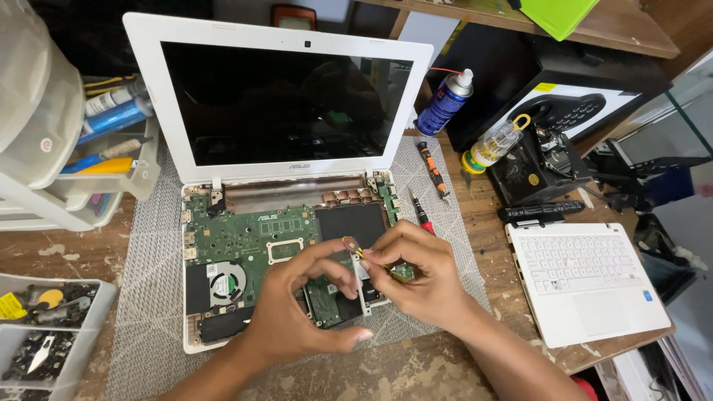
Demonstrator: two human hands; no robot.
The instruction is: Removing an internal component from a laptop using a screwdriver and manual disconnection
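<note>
A white laptop (290,104) stands open on a grey mat, its keyboard cover off and its green circuit board (249,238) bare. My left hand (297,304) pinches a small metal bracket part (362,286) over the lower middle of the board. My right hand (420,278) grips a thin screwdriver with a round dark cap (350,243), its tip pointing down at that part. Both hands meet above the laptop's base, hiding the spot beneath them.
The removed white keyboard cover (587,282) lies at the right. Two screwdrivers (432,169) rest on the mat by a blue spray can (444,102) and a small clear bottle (494,145). Plastic drawers (67,178) stand left, a parts tray (44,327) at lower left.
</note>
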